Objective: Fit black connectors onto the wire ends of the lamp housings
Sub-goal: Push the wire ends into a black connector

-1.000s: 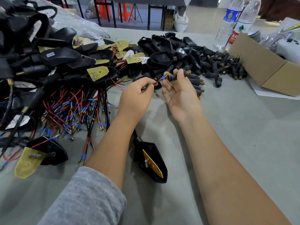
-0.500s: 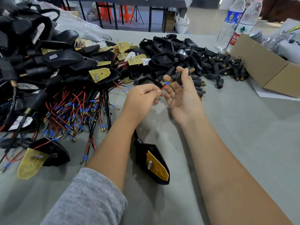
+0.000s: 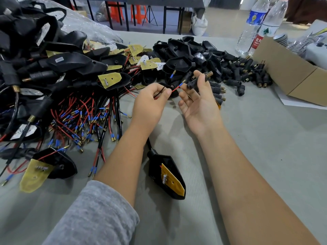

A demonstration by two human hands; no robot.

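A grey cloth-covered table (image 3: 256,138) carries heaps of lamp housings. The left hand (image 3: 150,103) pinches the red wire (image 3: 174,89), whose blue-sleeved tip has drawn back from the black connector (image 3: 198,80) (a second ago they nearly met), so insertion is still pending. The right hand (image 3: 200,101) clamps its grip on that brass-ended connector above the table's middle.

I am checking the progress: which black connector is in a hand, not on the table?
The black connector with the brass threaded tip, pinched in the right hand; the others lie in the pile.
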